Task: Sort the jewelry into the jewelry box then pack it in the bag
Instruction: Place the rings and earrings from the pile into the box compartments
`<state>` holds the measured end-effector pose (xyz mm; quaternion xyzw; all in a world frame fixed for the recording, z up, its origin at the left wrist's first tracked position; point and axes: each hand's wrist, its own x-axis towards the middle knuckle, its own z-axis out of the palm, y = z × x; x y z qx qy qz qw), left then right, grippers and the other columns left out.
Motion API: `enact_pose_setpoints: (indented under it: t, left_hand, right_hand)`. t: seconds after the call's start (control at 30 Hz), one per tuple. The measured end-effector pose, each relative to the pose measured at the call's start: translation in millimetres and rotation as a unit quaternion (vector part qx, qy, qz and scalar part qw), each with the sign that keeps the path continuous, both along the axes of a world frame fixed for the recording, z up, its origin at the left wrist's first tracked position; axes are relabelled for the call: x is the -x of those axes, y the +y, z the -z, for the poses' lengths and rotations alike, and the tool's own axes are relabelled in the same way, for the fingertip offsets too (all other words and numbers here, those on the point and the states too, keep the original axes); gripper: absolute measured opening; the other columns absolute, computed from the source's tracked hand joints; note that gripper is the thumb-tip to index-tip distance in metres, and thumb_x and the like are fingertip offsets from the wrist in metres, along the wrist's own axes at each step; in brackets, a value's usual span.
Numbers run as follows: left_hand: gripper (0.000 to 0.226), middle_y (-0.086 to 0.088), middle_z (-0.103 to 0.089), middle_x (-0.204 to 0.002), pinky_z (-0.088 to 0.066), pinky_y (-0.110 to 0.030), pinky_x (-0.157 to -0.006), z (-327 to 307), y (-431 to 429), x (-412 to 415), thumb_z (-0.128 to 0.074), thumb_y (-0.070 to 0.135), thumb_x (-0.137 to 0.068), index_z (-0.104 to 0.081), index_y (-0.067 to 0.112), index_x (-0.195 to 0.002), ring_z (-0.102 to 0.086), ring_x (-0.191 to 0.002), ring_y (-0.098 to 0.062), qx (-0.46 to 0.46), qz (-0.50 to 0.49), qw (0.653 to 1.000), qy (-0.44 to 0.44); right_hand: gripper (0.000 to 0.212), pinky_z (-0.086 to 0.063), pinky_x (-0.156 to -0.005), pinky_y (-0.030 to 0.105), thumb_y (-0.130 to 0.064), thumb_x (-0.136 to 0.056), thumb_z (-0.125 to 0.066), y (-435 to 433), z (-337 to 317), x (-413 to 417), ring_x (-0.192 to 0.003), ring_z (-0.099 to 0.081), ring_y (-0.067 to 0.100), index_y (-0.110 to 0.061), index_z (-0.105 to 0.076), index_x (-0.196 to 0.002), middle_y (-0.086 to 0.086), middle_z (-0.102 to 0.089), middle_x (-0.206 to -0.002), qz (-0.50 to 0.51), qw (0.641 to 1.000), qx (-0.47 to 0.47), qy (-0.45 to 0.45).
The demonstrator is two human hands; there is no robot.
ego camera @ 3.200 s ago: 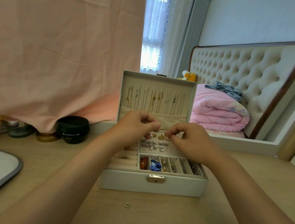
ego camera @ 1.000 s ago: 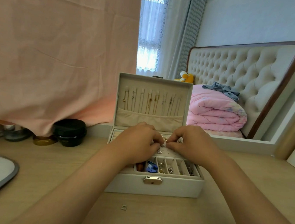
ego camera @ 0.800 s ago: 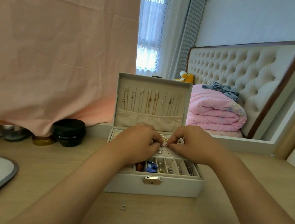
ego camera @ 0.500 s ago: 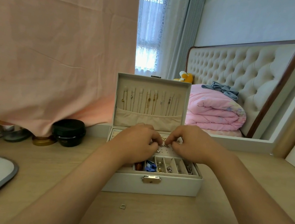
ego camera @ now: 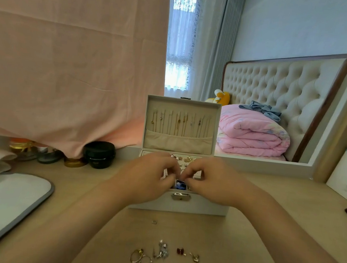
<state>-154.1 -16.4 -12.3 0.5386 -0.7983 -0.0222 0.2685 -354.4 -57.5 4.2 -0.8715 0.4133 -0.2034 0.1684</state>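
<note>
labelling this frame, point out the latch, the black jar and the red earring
latch (ego camera: 181, 196), head view, middle of its plate
black jar (ego camera: 99, 147), head view, its lid
red earring (ego camera: 180, 251), head view, its red stone

White jewelry box (ego camera: 178, 140) open; loose rings (ego camera: 141, 257), perhaps earrings (ego camera: 181, 251), before it.

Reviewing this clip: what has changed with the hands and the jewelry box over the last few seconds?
Both hands drew back from the earring panel at the rear of the jewelry box toward its front compartments; left hand and right hand meet fingertip to fingertip there. Whether they pinch a piece is too small to tell. Unchanged: lid open, necklaces hanging, loose rings on the table.
</note>
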Motion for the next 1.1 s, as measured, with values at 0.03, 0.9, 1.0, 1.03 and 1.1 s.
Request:
enact_pose_setpoints:
  t: [0.03,0.9,1.0,1.03,1.1]
  left_hand:
    - [0.012,0.020,-0.058,-0.094,-0.051,-0.027,-0.075,2,10,-2,-0.056,0.031,-0.094,-0.065,0.039,-0.098,-0.054,-0.086,0.001,-0.001,0.004,1.000,-0.005]
    - [0.012,0.020,-0.063,-0.091,-0.045,-0.014,-0.076,64,83,-30,-0.070,0.037,-0.087,-0.067,0.038,-0.099,-0.054,-0.093,0.000,-0.081,0.049,0.995,0.030]
    - [0.018,0.020,-0.063,-0.094,-0.046,-0.014,-0.074,66,85,-29,-0.068,0.035,-0.088,-0.065,0.038,-0.106,-0.055,-0.093,0.000,-0.081,0.030,0.994,0.060]
    - [0.020,0.021,-0.064,-0.096,-0.046,-0.013,-0.073,66,85,-29,-0.068,0.038,-0.088,-0.064,0.040,-0.108,-0.056,-0.094,0.000,-0.082,0.027,0.994,0.069]
    - [0.027,0.025,-0.064,-0.100,-0.048,-0.015,-0.074,65,86,-27,-0.070,0.045,-0.087,-0.061,0.044,-0.111,-0.057,-0.096,-0.001,-0.083,0.028,0.992,0.086]
  right_hand:
    - [0.014,-0.036,-0.065,0.008,-0.026,-0.088,-0.068,7,2,-2,-0.071,-0.056,-0.015,-0.037,-0.078,-0.090,-0.024,-0.068,-0.085,-0.010,1.000,-0.009,0.000]
    - [0.010,-0.036,-0.065,0.010,-0.033,-0.091,-0.072,58,41,-21,-0.078,-0.056,-0.011,-0.037,-0.076,-0.099,-0.026,-0.063,-0.085,-0.082,0.984,-0.054,0.151]
    - [0.009,-0.040,-0.069,0.011,-0.034,-0.093,-0.069,56,43,-20,-0.080,-0.058,-0.009,-0.036,-0.075,-0.099,-0.022,-0.068,-0.091,-0.077,0.987,-0.062,0.127]
    - [0.009,-0.040,-0.069,0.012,-0.033,-0.093,-0.069,56,44,-20,-0.078,-0.059,-0.009,-0.035,-0.075,-0.099,-0.021,-0.069,-0.090,-0.073,0.989,-0.069,0.107]
    - [0.007,-0.039,-0.066,0.010,-0.030,-0.094,-0.069,56,44,-20,-0.072,-0.058,-0.010,-0.033,-0.076,-0.096,-0.021,-0.067,-0.082,-0.067,0.992,-0.095,0.053]
